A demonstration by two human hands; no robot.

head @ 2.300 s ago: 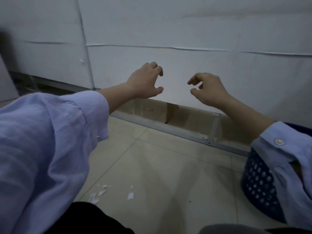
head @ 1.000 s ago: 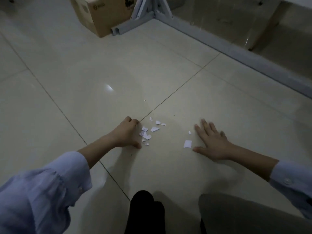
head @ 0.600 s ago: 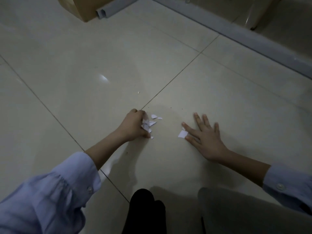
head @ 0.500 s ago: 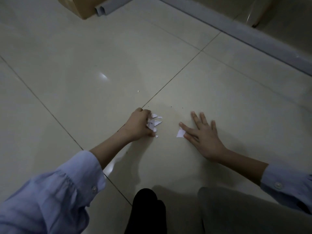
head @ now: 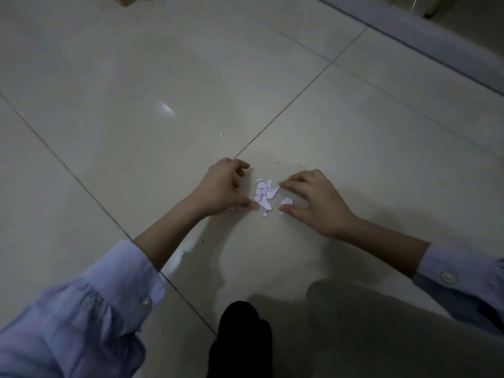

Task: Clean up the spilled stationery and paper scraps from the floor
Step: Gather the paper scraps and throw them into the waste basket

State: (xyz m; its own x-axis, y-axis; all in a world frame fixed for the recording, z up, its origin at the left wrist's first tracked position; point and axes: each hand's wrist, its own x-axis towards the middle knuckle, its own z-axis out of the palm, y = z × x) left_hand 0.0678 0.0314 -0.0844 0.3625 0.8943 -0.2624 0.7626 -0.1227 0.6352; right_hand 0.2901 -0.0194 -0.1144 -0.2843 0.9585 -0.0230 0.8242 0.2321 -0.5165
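Left hand (head: 218, 188): fingers (head: 240, 166) curled but apart, thumb tip pressed to the floor at the 9 o'clock edge of the small pile of torn white paper scraps (head: 263, 195). Nothing is gripped; the hand is cupped against the pile's side.

Right hand (head: 317, 200): fingers (head: 289, 184) bent and spread, index tip touching the pile's 3 o'clock edge. Thumb and curled fingers bracket a separate white paper scrap (head: 286, 201) lying just beside the pile at its 4 o'clock. I cannot tell whether this scrap is pinched or only touched; nothing is lifted.

The pile lies flat on the glossy pale beige tiled floor (head: 136, 77), between the two hands, just at 5 o'clock of a crossing of dark grout lines. One tiny white paper fleck (head: 221, 136) sits alone on the floor, well apart from the pile at its 11 o'clock.

Both forearms are bare to pale blue buttoned shirt cuffs (head: 141, 285), entering from 7 and 4 o'clock. A black-clad foot or knee (head: 240, 336) shows at 6 o'clock; which one, I cannot tell. A grey metal floor rail (head: 436, 42) runs diagonally across the 1 o'clock corner. A corner of a brown cardboard box (head: 128, 0) cuts the top edge at 11 o'clock.
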